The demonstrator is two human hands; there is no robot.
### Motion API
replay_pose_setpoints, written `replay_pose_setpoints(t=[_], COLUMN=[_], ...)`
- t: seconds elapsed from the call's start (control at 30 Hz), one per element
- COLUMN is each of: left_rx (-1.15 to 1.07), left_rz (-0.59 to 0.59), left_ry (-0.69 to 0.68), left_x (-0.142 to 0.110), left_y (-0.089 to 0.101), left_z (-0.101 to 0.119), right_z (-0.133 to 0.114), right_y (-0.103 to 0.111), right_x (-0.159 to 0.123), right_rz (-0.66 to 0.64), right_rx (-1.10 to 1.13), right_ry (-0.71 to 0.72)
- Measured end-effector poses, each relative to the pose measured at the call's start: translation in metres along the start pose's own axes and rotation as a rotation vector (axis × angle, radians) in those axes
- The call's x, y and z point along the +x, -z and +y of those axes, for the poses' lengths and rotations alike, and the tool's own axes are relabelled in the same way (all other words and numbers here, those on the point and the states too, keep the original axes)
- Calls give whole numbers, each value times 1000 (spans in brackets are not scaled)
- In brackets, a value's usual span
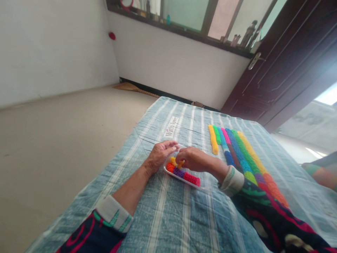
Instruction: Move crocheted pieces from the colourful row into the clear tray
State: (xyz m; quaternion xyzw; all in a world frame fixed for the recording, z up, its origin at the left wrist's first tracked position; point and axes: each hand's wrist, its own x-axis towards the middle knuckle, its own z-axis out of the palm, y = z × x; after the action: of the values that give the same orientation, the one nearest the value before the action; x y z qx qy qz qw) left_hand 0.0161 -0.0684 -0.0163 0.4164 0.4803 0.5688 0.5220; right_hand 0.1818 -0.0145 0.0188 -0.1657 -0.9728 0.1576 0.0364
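Note:
A clear plastic tray (181, 180) lies on the striped cloth in front of me. Along its near side are rounded, knitted-looking pieces: an orange one (170, 168), a purple one (179, 172) and a red one (192, 179). A yellow piece (173, 161) sits behind them. My left hand (160, 154) is at the tray's far left rim, fingers and thumb close together around the edge. With its fingers curled in a pinch, my right hand (193, 158) reaches over the tray and holds a small yellow-orange piece (180, 164), partly hidden by the fingers.
Long multicoloured knitted-looking strips (242, 154) lie side by side to the right. Beneath everything is a blue-and-white striped cloth (147, 218). A brown door (276, 63) and a window sill (184, 33) with bottles stand beyond. Part of another person (319, 172) shows at the right edge.

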Motion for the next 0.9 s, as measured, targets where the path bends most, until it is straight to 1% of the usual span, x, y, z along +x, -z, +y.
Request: replay_pose_setpoints(t=[0.13,0.4,0.53,0.77,0.9], left_rx=[14,17,26,44,34], left_rz=[-2,-5,-16,-13,-12], left_ry=[-22,-20,-22,-30,-20], left_x=[0,-1,1,2,0], left_y=[1,1,2,3,2], left_z=[-1,-1,-2,-3,-1], right_z=[0,-6,-9,-10,-10], right_y=[-5,-10,-10,-12,-14], right_x=[0,-4,-4,-2,-2], right_rz=[58,160,160,165,178], right_rx=[37,118,185,216,214], right_ry=[0,-24,-42,-95,-103])
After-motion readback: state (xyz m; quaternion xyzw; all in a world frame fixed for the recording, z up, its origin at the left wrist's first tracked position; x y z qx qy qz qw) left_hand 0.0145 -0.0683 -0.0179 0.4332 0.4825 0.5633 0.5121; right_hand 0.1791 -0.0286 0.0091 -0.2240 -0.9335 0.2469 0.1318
